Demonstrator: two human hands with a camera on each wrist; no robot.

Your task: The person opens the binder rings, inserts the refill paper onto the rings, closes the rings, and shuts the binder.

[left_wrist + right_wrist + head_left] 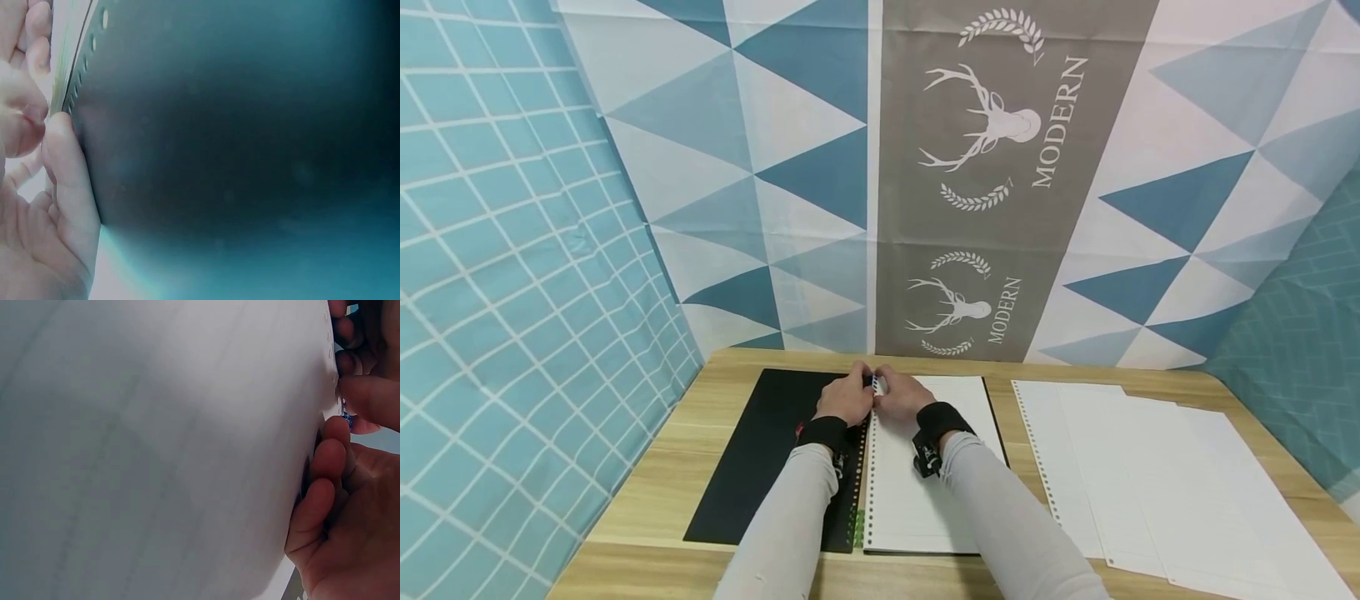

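An open loose-leaf notebook lies on the table, with a black cover (752, 467) on the left and a stack of white punched paper (917, 517) on the right. Both hands meet at the top end of its hole-lined spine. With curled fingers, my left hand (847, 396) grips the cover's top inner corner; its fingers (65, 162) lie along the edge. My right hand (901, 396) curls its fingers (328, 459) at the top edge of the paper. Between the fingertips shows a small blue binding piece (347, 419), mostly hidden by the fingers.
On the right of the wooden table (647, 492), several loose punched sheets (1195, 492) lie overlapped in a fan. A small green patch (860, 527) shows at the spine's lower end. Patterned cloth (805, 167) hangs behind the table, and blue checked cloth (497, 292) on the left.
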